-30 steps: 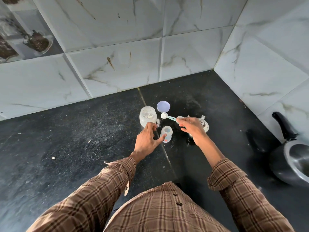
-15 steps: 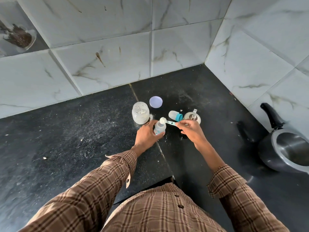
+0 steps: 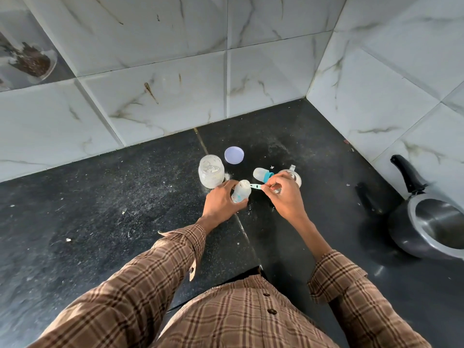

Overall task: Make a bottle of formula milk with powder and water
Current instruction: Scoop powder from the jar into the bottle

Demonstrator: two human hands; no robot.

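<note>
While the black counter [image 3: 105, 222] spreads wide and bare to the left, the work sits crowded near the tiled corner, with a dark pressure cooker [image 3: 431, 222] well off to the right. Between these, the powder jar [image 3: 211, 171] stands open just behind the left hand [image 3: 221, 204], its lilac lid [image 3: 234, 154] lying beyond it. That hand wraps the small baby bottle [image 3: 241, 194] and holds it upright on the counter. Pinched in the right hand [image 3: 283, 194], the teal scoop [image 3: 253, 186] has its bowl at the bottle's mouth, so the step looks like tipping powder in. Just behind lie the bottle's teal-ringed cap [image 3: 262, 174] and a steel cup [image 3: 292, 175], partly hidden. Next probably comes emptying the scoop cleanly; the narrow mouth leaves little margin, and spilled powder already dots the counter.
</note>
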